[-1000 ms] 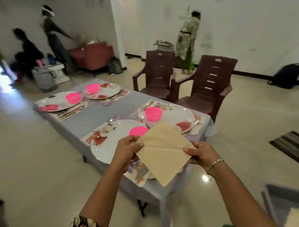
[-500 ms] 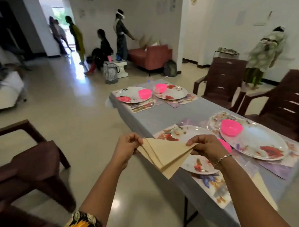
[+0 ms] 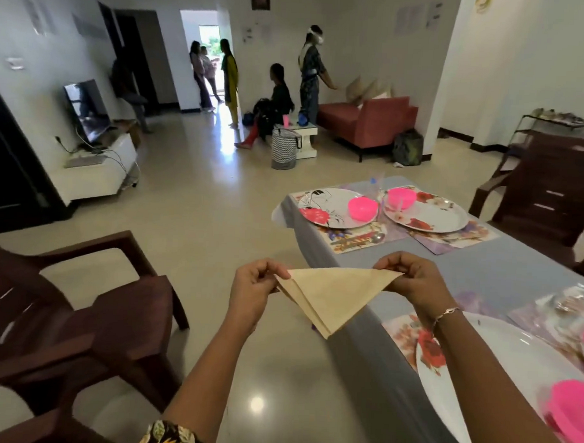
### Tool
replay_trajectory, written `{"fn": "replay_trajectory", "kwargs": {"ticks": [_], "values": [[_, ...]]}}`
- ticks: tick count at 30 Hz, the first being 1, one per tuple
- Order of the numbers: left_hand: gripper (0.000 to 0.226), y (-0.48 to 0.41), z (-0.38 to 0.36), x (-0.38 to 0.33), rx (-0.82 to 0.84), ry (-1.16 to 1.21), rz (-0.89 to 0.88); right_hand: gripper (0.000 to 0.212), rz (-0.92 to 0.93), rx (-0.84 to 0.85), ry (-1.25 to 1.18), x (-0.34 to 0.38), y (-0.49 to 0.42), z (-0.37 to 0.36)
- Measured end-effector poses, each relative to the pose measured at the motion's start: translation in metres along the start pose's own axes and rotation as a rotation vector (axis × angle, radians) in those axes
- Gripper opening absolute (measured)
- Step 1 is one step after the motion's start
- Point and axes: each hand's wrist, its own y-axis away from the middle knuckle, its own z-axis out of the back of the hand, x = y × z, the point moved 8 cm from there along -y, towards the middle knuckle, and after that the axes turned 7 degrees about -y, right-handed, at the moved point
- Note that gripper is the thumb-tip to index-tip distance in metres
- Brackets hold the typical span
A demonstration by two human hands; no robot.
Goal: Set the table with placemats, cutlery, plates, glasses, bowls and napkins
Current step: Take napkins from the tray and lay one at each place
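Note:
A beige napkin, folded into a triangle with its point hanging down, is stretched between my two hands over the table's near-left edge. My left hand pinches its left corner and my right hand pinches its right corner. The grey table holds floral placemats. At its far end lie two plates, each with a pink bowl, and cutlery on the mat. A near plate with a pink bowl sits at the right.
A brown plastic chair stands at my left and another chair on the table's far side. Several people stand or sit near a red sofa and a striped basket. A TV on a white stand lines the left wall.
The napkin went from an open square to a folded triangle between my hands. My view swung left along the table, bringing the far place settings and the left chair into view.

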Motion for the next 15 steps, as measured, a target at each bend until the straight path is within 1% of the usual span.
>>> {"fn": "replay_trajectory", "kwargs": {"ticks": [4,6,7,9,11,13,15], "values": [[0.043,-0.053,0.015,-0.005,-0.032,-0.073,-0.104,0.036,0.002,-0.017,-0.046,-0.005,-0.061,-0.012],[0.04,-0.073,0.023,-0.007,-0.054,-0.07,-0.138,0.036,0.037,-0.02,-0.065,-0.002,-0.087,-0.021],[0.036,-0.081,0.025,-0.006,-0.061,-0.052,-0.127,0.035,0.049,-0.015,-0.077,-0.001,-0.097,-0.026],[0.032,-0.096,0.028,0.005,-0.049,0.012,-0.03,0.031,0.039,-0.005,-0.094,-0.004,-0.115,-0.036],[0.025,-0.112,0.024,0.027,0.022,0.074,0.138,0.023,-0.022,-0.008,-0.12,-0.013,-0.135,-0.042],[0.02,-0.126,0.019,0.054,0.066,0.16,0.341,0.014,-0.143,-0.043,-0.169,-0.03,-0.153,-0.044],[0.02,-0.139,0.015,0.081,0.064,0.252,0.51,0.013,-0.269,-0.113,-0.204,-0.052,-0.17,-0.043]]}}
